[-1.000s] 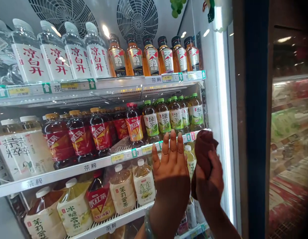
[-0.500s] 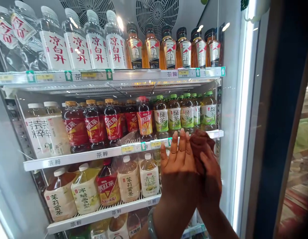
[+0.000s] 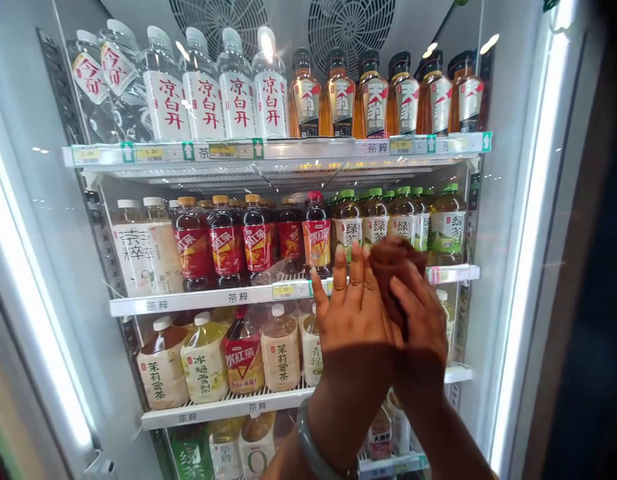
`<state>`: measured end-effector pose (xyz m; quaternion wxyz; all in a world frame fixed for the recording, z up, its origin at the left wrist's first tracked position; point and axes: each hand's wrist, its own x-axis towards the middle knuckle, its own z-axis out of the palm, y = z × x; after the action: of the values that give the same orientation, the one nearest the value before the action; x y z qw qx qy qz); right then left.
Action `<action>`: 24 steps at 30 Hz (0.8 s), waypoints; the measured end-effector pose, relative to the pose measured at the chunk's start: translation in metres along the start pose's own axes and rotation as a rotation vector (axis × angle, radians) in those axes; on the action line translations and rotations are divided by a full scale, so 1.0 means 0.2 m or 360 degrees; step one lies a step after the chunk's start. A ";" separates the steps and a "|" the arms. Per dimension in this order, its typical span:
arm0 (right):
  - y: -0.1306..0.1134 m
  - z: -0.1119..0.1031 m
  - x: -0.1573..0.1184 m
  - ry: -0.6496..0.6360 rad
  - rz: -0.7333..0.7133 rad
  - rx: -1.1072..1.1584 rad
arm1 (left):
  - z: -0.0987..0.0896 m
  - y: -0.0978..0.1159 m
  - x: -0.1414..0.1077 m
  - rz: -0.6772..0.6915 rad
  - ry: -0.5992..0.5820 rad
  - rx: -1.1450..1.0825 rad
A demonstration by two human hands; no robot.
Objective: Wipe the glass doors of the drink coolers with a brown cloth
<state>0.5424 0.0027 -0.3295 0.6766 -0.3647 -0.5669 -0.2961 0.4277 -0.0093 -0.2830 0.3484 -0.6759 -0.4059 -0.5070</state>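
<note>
Our left hand (image 3: 353, 323) is flat, fingers spread, apparently against the cooler's glass (image 3: 490, 44). Just right of it, our right hand (image 3: 422, 327) grips a bunched brown cloth (image 3: 396, 259), with green-tea bottles (image 3: 448, 223) beyond. We judge the work under way; what is done or left on the glass, we cannot tell.

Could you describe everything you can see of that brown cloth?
The brown cloth looks like soft, plain fabric, bunched into a crumpled, folded wad. The right hand holds it upright, covering part of it. It appears in front of green-capped bottles, beside the left hand; whether that hand touches it is unclear.
</note>
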 end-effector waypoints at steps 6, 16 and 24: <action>-0.12 -0.03 0.10 0.0058 0.0344 0.0008 | -0.09 -0.15 -0.01 0.0042 -0.0073 0.0045; -0.37 0.20 0.08 -0.0118 0.0055 0.0149 | -0.23 -0.52 -0.07 -0.0102 0.0010 0.0258; -0.61 0.34 -0.06 -0.0079 0.0139 0.0344 | -0.29 -0.73 -0.14 -0.0017 0.0083 0.0240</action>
<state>0.4037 -0.0094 -0.3169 0.7100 -0.3213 -0.5956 -0.1945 0.2694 -0.0035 -0.2869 0.4060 -0.6321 -0.4373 -0.4944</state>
